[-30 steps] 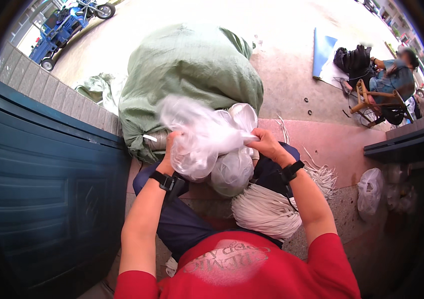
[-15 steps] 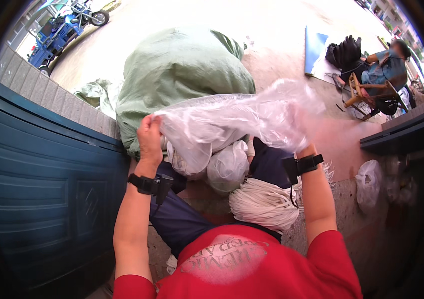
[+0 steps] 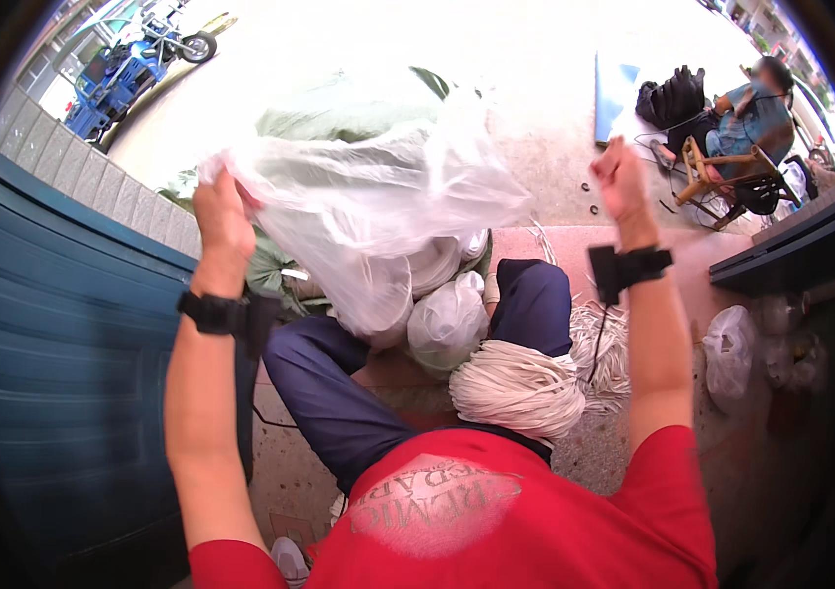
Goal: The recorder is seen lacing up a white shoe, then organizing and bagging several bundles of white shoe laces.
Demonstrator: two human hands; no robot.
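Note:
A clear plastic bag (image 3: 368, 196) hangs spread out in front of me. My left hand (image 3: 224, 208) is closed on its upper left corner. To the right of the bag and apart from it, my right hand (image 3: 623, 182) is raised with curled fingers, and nothing shows in them. Below the bag, between my knees, sits a round bundle in clear plastic (image 3: 445, 326). Beside my right thigh rests a thick bundle of white cords (image 3: 515, 391). A large pale green sack (image 3: 339, 120) stands behind the bag, which partly covers it.
Blue panelled doors (image 3: 74, 363) flank me at the left. More loose white cords (image 3: 602, 344) and a white plastic bag (image 3: 728, 351) lie to my right. A person (image 3: 756, 118) sits on a wooden chair (image 3: 722, 177) at far right. A blue three-wheeler (image 3: 128, 79) stands far left.
My hands have moved apart. The right hand has let go of the plastic bag and moved up, while the left hand has drawn its corner up and to the left.

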